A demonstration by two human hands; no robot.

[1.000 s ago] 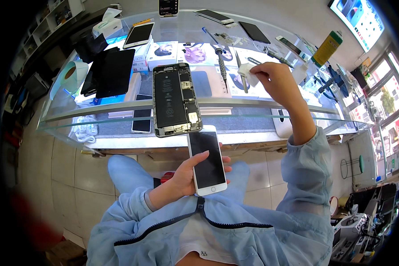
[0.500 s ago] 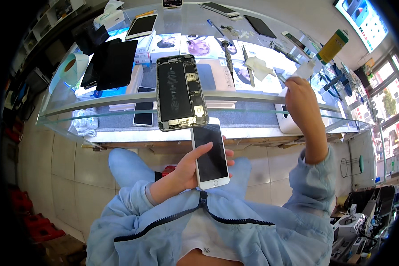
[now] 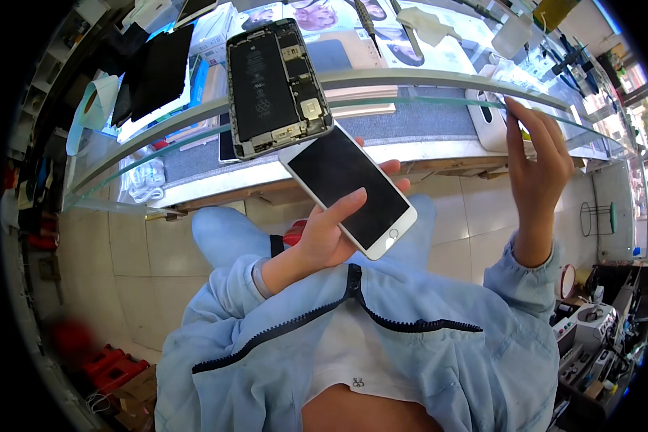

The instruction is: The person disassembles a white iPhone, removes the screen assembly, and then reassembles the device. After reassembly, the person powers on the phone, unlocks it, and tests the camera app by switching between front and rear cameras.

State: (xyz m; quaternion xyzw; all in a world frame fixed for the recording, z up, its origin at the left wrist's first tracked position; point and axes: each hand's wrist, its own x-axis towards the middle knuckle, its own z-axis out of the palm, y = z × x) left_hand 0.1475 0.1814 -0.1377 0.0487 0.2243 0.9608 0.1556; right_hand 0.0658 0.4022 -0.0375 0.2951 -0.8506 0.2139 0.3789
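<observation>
My left hand [image 3: 320,237] is closed round a white phone [image 3: 363,205] with a dark screen, held tilted over my lap, its thumb resting on the glass. An opened phone [image 3: 264,86], battery and circuitry exposed, lies on the counter's front edge just beyond it. My right hand [image 3: 536,162] is raised at the glass edge [image 3: 425,101] on the right, thumb and forefinger pinched; what, if anything, is between them is too small to make out. A crumpled white cloth [image 3: 421,25] lies beside metal tweezers [image 3: 407,39] further back.
Dark tablets [image 3: 158,65] and a paper roll [image 3: 86,111] occupy the counter's left. A screwdriver [image 3: 367,21] lies among boxes; bottles [image 3: 511,36] and blue tools stand right. Tiled floor [image 3: 158,273] shows below, with red objects [image 3: 111,371] lower left and bench equipment [image 3: 583,331] lower right.
My right hand has released the white cloth and moved right and nearer the front edge. The white phone has rotated anticlockwise. The view has shifted, so the counter appears higher.
</observation>
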